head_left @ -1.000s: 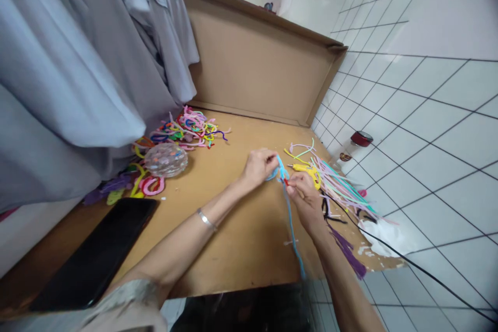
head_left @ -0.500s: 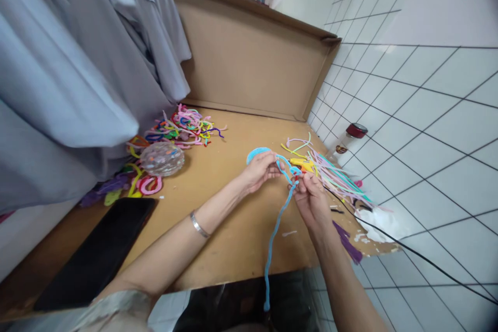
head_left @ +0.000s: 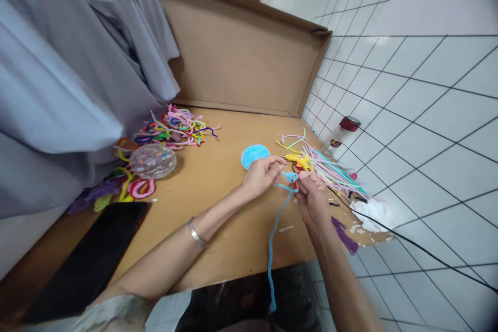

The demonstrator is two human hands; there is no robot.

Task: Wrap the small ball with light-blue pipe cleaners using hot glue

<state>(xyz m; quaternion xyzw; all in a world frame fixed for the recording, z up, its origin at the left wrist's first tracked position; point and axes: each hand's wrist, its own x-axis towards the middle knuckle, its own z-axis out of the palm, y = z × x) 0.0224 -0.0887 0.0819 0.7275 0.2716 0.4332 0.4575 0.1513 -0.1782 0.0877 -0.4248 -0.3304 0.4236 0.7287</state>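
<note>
A blue pipe cleaner [head_left: 274, 238] hangs from between my hands, its loose end dropping past the table's front edge. My right hand [head_left: 313, 192] pinches a small blue coil [head_left: 291, 176] of it, with a small red piece [head_left: 295, 184] showing at the fingertips. My left hand [head_left: 264, 172] is closed on a bent stretch of the same pipe cleaner, left of the coil; its fingertips partly hide the strand. Just behind my left hand lies a flat, round blue spiral disc [head_left: 253, 154]. Beyond the coil rests a yellow glue gun [head_left: 299, 160].
Pastel pipe cleaners [head_left: 334, 171] lie at right, near a red-lidded jar [head_left: 344, 132] and a black cord [head_left: 412, 241]. At left are a tangle of coloured pipe cleaners [head_left: 175, 127], a clear ball-shaped object [head_left: 153, 161] and a black phone [head_left: 85, 259]. A cardboard wall [head_left: 241, 52] stands behind.
My left hand has come slightly toward me, uncovering more of the blue disc. The strand between my hands is shorter and lower. The view has shifted a little.
</note>
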